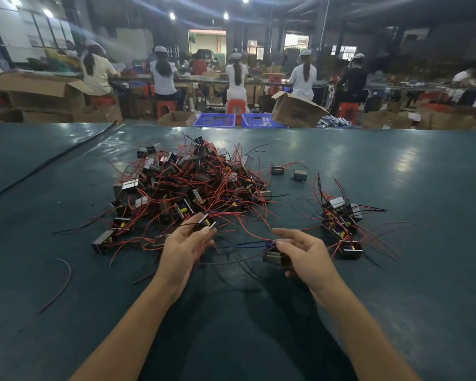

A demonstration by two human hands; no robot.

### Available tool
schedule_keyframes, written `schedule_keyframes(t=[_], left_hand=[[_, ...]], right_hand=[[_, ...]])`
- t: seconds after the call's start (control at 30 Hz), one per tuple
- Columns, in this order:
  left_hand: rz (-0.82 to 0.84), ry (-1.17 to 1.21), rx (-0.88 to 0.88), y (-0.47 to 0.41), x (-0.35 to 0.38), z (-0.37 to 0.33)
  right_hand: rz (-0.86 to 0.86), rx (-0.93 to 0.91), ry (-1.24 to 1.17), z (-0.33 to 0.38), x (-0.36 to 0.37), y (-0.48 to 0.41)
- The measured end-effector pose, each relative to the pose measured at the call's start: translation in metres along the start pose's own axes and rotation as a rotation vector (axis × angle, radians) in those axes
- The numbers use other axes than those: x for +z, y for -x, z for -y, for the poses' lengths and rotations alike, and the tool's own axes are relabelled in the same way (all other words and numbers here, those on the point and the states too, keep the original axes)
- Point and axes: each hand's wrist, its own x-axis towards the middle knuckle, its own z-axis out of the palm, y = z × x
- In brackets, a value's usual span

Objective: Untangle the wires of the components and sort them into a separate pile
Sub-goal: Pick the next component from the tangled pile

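Note:
A big tangled heap of small metal components with red and black wires [188, 185] lies in the middle of the green table [396, 160]. A smaller sorted pile [341, 221] sits to the right. My left hand [184, 251] grips one component [205, 222] at the heap's near edge. My right hand [305, 257] holds another component [272, 255] just above the table, between the two piles. Blue and red wires run from it toward the left hand.
Two single components [277, 170] [300, 175] lie behind the sorted pile. A loose dark wire [63, 281] lies at the left. A black strip [52, 160] crosses the table's far left. Beyond the far edge are blue crates [214, 120], cardboard boxes and seated workers.

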Motion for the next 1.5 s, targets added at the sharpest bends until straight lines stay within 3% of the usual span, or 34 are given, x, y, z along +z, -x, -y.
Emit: schedule_keyframes(t=[0.1, 0.3, 0.43, 0.5, 0.6, 0.7, 0.83, 0.9, 1.03, 1.07, 1.17, 1.3, 1.5], left_hand=[[0.010, 0.028, -0.008, 0.002, 0.003, 0.003], [-0.084, -0.111, 0.138, 0.001, 0.003, 0.003], [-0.133, -0.574, 0.263, -0.001, -0.005, 0.005], [-0.138, -0.768, 0.292, 0.000, -0.007, 0.006], [-0.127, -0.793, 0.307, 0.002, -0.005, 0.011], [-0.134, -0.869, 0.521, 0.007, -0.002, 0.007], [0.004, -1.002, 0.833, 0.015, 0.005, 0.001], [0.148, -0.883, 0.723, 0.022, 0.014, 0.003], [0.382, -0.448, -0.012, 0.033, 0.036, 0.005], [0.387, -0.328, -0.115, 0.035, 0.040, 0.007], [0.289, -0.130, -0.123, 0.032, 0.043, 0.011], [0.280, -0.172, -0.049, 0.029, 0.038, 0.014], [0.305, -0.214, -0.029, 0.027, 0.037, 0.010]], right_hand=[[0.005, 0.000, 0.031, 0.001, 0.002, 0.002], [-0.070, -0.049, 0.127, -0.001, 0.003, 0.005], [-0.094, -0.099, 0.205, 0.000, 0.006, 0.008], [-0.150, -0.070, 0.070, 0.005, 0.004, 0.008], [-0.176, 0.109, -0.293, 0.014, -0.003, 0.007], [-0.160, 0.192, -0.500, 0.017, -0.010, 0.005], [-0.079, 0.117, -0.495, 0.019, -0.006, 0.008], [-0.011, 0.081, -0.493, 0.019, -0.002, 0.012], [0.135, -0.006, -0.575, 0.018, 0.009, 0.017], [0.158, -0.043, -0.562, 0.016, 0.013, 0.018], [0.159, -0.252, -0.276, 0.007, 0.025, 0.022], [0.139, -0.511, 0.196, -0.005, 0.032, 0.022], [0.136, -0.520, 0.277, -0.003, 0.026, 0.020]])
